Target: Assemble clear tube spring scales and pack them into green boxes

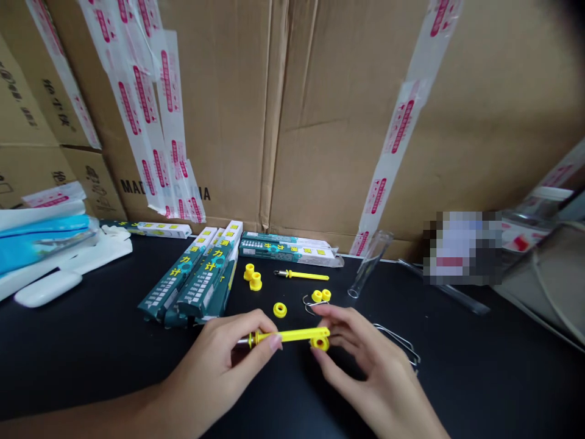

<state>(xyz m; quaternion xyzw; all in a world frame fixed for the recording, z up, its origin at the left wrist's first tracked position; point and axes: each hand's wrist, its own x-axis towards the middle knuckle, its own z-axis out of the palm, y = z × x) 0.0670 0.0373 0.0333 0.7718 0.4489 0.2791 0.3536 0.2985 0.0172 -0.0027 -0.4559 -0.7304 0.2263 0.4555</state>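
Observation:
My left hand (228, 353) is closed around a yellow rod (292, 335) with a metal tip, held level over the black table (91, 341). My right hand (365, 360) pinches a small yellow ring cap (320, 343) at the rod's right end. Loose yellow caps (252, 276) lie beyond, with one yellow ring (280, 310) and two more caps on a wire hook (320, 297). A second yellow rod (301, 275) lies farther back.
Teal and white long boxes (196, 277) lie left of the parts, more boxes (287, 250) behind. A clear tube (370, 262) lies at the back right. Wire hooks (402, 344) sit right of my right hand. Taped cardboard cartons (320, 122) wall the back.

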